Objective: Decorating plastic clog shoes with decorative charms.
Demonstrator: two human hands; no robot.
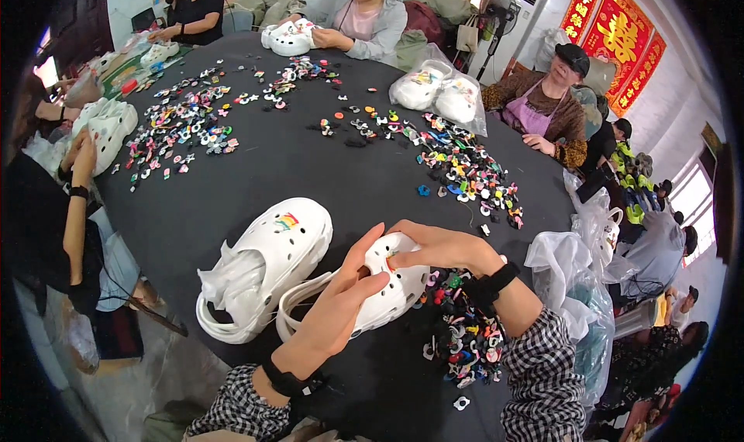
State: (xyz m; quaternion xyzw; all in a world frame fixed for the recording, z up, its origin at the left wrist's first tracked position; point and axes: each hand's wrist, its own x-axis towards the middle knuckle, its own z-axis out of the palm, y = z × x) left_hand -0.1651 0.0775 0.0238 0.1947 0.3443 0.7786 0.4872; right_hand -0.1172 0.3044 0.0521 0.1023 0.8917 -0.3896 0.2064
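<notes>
A white foam clog (399, 305) with round holes lies tilted on the dark table, between my two hands. My left hand (349, 295) grips it at the foot opening, its thumb along the upper and its fingers partly hidden inside. Over the toe curls my right hand (446, 248), with a digit pressed on the upper beside a small reddish charm (389, 263) that is mostly covered. To the left stands the matching white clog (288, 248), with a rainbow-coloured charm (287, 222) on its top and crumpled white wrapping (236, 275) in its opening.
Loose charms (465, 333) lie beside my right forearm, with more piles (473, 170) farther off. Bagged white clogs (438, 93) sit at the far right. Plastic bags (562, 279) hang at the right edge. Co-workers sit around the table (256, 155), one holding a clog (108, 128) at left.
</notes>
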